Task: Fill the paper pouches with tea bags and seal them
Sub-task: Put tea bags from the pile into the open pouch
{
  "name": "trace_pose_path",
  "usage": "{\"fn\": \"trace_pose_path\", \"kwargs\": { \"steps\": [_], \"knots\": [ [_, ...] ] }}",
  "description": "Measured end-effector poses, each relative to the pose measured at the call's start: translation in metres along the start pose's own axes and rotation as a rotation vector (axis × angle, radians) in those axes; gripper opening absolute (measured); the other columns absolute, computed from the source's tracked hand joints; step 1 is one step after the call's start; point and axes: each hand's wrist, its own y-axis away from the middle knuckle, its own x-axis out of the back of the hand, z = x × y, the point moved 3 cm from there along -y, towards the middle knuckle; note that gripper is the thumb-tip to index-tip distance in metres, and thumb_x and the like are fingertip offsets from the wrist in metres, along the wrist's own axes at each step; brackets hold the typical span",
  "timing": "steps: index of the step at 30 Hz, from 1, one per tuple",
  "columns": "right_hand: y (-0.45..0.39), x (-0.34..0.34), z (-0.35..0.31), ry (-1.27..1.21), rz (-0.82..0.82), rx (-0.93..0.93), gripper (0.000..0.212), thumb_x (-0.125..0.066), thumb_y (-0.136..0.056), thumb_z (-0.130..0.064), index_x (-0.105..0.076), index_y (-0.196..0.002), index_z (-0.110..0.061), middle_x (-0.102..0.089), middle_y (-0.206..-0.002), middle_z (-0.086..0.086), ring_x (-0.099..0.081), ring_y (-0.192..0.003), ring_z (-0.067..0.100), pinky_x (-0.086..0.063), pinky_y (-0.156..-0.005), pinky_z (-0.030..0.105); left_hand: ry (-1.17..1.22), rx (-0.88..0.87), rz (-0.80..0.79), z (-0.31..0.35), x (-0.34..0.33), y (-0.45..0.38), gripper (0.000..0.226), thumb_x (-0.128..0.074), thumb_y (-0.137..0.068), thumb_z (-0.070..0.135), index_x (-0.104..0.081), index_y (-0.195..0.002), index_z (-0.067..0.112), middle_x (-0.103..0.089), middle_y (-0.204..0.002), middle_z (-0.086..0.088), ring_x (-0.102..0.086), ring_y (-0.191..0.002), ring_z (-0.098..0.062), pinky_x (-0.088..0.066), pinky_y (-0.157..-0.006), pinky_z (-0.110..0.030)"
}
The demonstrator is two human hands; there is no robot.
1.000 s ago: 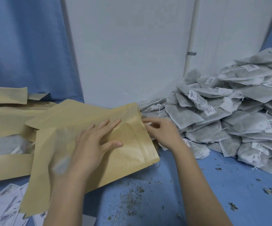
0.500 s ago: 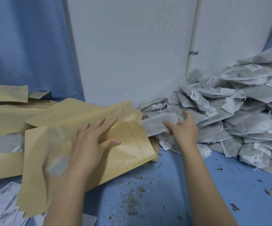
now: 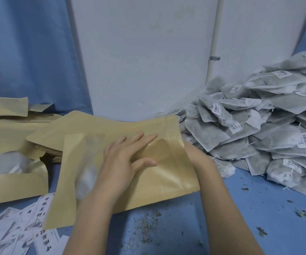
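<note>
Grip: left hand (image 3: 124, 159) flat, fingers straight, pinning the tan kraft-paper pouch (image 3: 148, 181) to the blue table (image 3: 240, 218); right hand (image 3: 194, 153) inside its mouth, grip unseen, probably delivering a tea bag. Grey fabric tea bags (image 3: 258, 129) heaped right.

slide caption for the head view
Left hand flattens a paper pouch; right hand reaches inside, tea bags heaped alongside.

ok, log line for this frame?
step: filling | left hand: flat on pouch | right hand: inside pouch mouth | tea bags: piled right
</note>
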Motion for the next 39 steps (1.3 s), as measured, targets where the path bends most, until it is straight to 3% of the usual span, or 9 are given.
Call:
{"fn": "trace_pose_path", "kwargs": {
  "steps": [2,6,8,11,14,20,25,31,39],
  "knots": [
    [0.005,0.003,0.021,0.207,-0.073,-0.050,0.036,-0.027,-0.103,-0.022,-0.050,-0.127,-0.006,-0.029,-0.069,-0.010,-0.036,-0.093,0.008,-0.026,-0.076,0.016,0.003,-0.004,-0.023,0.000,-0.002,0.000,0.061,-0.054,-0.064,0.060,-0.037,-0.123,0.062,-0.037,-0.147,0.016,-0.026,-0.140,-0.019,-0.016,-0.114,-0.034],
    [0.004,0.013,-0.006,0.204,0.080,0.068,0.014,-0.056,-0.088,-0.014,-0.065,-0.079,-0.017,-0.057,-0.066,-0.008,-0.051,-0.058,-0.007,-0.043,-0.057,0.014,-0.057,0.012,0.022,-0.007,0.000,0.000,0.063,-0.060,-0.071,0.053,-0.031,-0.128,0.059,-0.034,-0.148,0.015,-0.022,-0.141,-0.020,-0.010,-0.110,-0.028],
    [0.007,0.034,0.000,0.190,0.384,0.097,0.010,-0.068,-0.080,-0.031,-0.072,-0.085,-0.023,-0.063,-0.072,-0.006,-0.058,-0.065,0.002,-0.046,-0.062,0.023,-0.101,0.024,0.056,-0.011,0.002,0.000,0.065,-0.063,-0.075,0.049,-0.029,-0.130,0.058,-0.034,-0.149,0.014,-0.022,-0.142,-0.021,-0.009,-0.108,-0.026],
    [0.012,0.062,0.025,0.376,0.882,-0.172,0.047,-0.069,-0.075,-0.049,-0.058,-0.115,-0.028,-0.049,-0.114,0.005,-0.049,-0.106,0.024,-0.041,-0.080,0.033,-0.124,0.048,0.075,-0.017,0.005,0.000,0.066,-0.065,-0.077,0.046,-0.028,-0.131,0.057,-0.034,-0.149,0.013,-0.023,-0.142,-0.022,-0.010,-0.108,-0.029],
    [0.017,0.070,0.046,0.244,1.001,-0.328,0.067,-0.066,-0.079,-0.046,-0.038,-0.131,-0.016,-0.040,-0.130,0.018,-0.046,-0.113,0.037,-0.041,-0.085,0.039,-0.119,0.059,0.082,-0.019,0.006,0.000,0.066,-0.066,-0.077,0.047,-0.028,-0.130,0.058,-0.034,-0.150,0.012,-0.023,-0.142,-0.023,-0.010,-0.109,-0.030],
    [0.008,0.061,0.064,-0.568,0.932,-0.196,0.036,-0.070,-0.083,-0.016,-0.047,-0.109,-0.007,-0.054,-0.098,0.008,-0.066,-0.078,0.020,-0.054,-0.059,0.023,-0.116,0.070,0.090,-0.020,0.006,0.000,0.065,-0.065,-0.076,0.048,-0.026,-0.126,0.061,-0.034,-0.149,0.013,-0.023,-0.141,-0.023,-0.010,-0.109,-0.032],
    [0.011,0.067,0.051,-0.762,0.542,-0.079,0.025,-0.064,-0.085,-0.004,-0.062,-0.109,0.004,-0.069,-0.083,0.004,-0.063,-0.061,0.009,-0.054,-0.058,0.017,-0.132,0.089,0.111,-0.024,0.008,0.001,0.063,-0.062,-0.074,0.052,-0.025,-0.125,0.063,-0.035,-0.149,0.010,-0.024,-0.141,-0.025,-0.010,-0.110,-0.034],
    [0.017,0.067,0.027,-0.474,0.288,0.089,0.019,-0.066,-0.083,-0.008,-0.071,-0.100,-0.015,-0.071,-0.082,0.001,-0.061,-0.061,0.008,-0.052,-0.059,0.017,-0.129,0.097,0.130,-0.026,0.010,0.001,0.065,-0.065,-0.077,0.048,-0.025,-0.127,0.060,-0.037,-0.148,0.011,-0.024,-0.141,-0.025,-0.012,-0.110,-0.035],
    [0.011,0.015,-0.010,0.085,-0.047,0.114,0.032,-0.064,-0.083,-0.006,-0.061,-0.114,-0.015,-0.069,-0.076,-0.006,-0.063,-0.077,0.015,-0.051,-0.068,0.023,-0.053,0.032,0.036,-0.014,0.003,0.001,0.062,-0.062,-0.070,0.054,-0.039,-0.127,0.059,-0.037,-0.146,0.019,-0.026,-0.139,-0.016,-0.014,-0.111,-0.032]
  ]
}}
